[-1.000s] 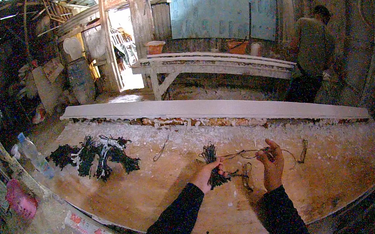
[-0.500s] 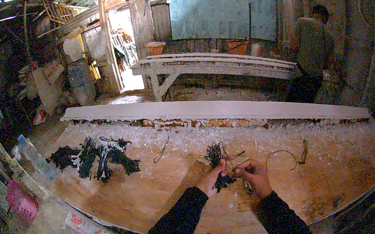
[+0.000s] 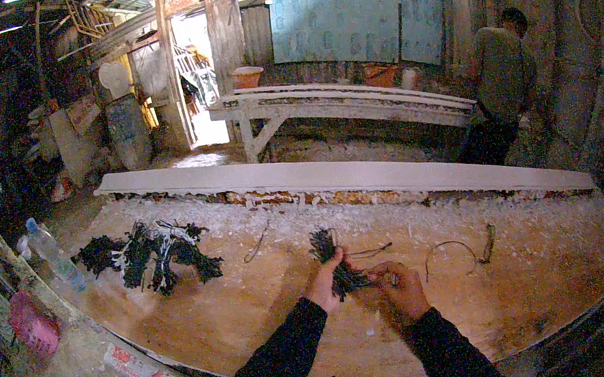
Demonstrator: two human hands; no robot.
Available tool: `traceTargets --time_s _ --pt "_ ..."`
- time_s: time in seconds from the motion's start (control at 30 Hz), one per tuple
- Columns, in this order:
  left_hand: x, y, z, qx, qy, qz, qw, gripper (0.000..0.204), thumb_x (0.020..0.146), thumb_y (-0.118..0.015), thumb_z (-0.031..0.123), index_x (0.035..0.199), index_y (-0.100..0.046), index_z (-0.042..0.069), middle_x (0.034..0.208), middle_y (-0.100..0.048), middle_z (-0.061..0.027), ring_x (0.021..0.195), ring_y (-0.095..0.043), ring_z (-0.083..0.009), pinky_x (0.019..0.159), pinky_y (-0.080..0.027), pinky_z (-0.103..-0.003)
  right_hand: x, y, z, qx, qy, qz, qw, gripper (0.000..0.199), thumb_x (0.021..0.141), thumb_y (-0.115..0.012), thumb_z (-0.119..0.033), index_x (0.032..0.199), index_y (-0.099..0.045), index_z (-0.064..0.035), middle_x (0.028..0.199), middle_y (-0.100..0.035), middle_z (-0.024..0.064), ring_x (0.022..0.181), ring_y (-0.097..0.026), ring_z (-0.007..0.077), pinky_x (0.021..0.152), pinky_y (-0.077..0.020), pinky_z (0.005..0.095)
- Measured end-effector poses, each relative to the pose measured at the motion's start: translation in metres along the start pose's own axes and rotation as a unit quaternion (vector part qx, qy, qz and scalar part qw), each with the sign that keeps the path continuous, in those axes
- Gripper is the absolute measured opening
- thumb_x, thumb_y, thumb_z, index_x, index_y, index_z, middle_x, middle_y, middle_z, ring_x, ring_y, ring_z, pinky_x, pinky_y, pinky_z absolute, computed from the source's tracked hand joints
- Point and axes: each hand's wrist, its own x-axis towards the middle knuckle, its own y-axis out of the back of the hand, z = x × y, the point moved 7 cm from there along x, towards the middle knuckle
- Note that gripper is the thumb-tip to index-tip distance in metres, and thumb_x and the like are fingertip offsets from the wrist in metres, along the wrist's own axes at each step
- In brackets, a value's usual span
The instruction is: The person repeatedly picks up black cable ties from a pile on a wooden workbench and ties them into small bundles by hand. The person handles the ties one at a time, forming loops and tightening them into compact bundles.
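Note:
A bundle of thin dark cords (image 3: 323, 245) sticks out above and below my left hand (image 3: 324, 284), which is closed around its middle. Close on its right, my right hand (image 3: 405, 291) has its fingertips pinched beside the bundle, seemingly on a thin cord; the exact grip is too small to make out. One loose end (image 3: 376, 249) juts out to the right of the bundle. On the left part of the wooden board (image 3: 262, 331) lies a heap of black and white cord bundles (image 3: 161, 256). A curled cord (image 3: 483, 246) lies to the right of my hands.
A long white-coated beam (image 3: 332, 179) crosses the board's far edge, with white flakes before it. At the left stand a plastic bottle (image 3: 53, 250) and a pink basket (image 3: 34, 323). Farther back are a bench (image 3: 352, 104), orange buckets (image 3: 247, 78) and a person (image 3: 500, 75).
The bundle has turned in my left hand, and its cords look more gathered. My left hand has shifted slightly left; my right hand stays close beside it.

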Motion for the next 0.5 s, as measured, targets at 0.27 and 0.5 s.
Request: traceTargets --time_s 0.27,0.5 --pt "0.003 0.031 0.059 -0.056 -0.118 0.046 0.99 0.013 0.082 -0.049 0.013 0.094 -0.05 0.007 0.054 -0.036 0.005 0.044 -0.036 -0.007 0.048 -0.039 -0.023 0.028 0.004 0.018 -0.494 0.134 0.095 0.854 0.038 0.067 -0.061 -0.025 0.103 -0.052 -0.0162 0.116 -0.046 0.0051 0.11 -0.038 0.0284 0.091 -0.0155 0.0617" --pt "0.005 0.031 0.06 -0.053 -0.078 0.061 0.994 0.012 0.083 -0.05 0.016 0.092 -0.051 0.009 0.054 -0.036 0.005 0.043 -0.036 -0.0074 0.047 -0.039 -0.026 0.038 0.001 0.029 -0.565 0.071 0.056 0.82 0.027 0.074 -0.052 -0.024 0.1 -0.056 -0.0199 0.107 -0.054 0.0013 0.108 -0.043 0.0259 0.092 -0.0094 0.0606"
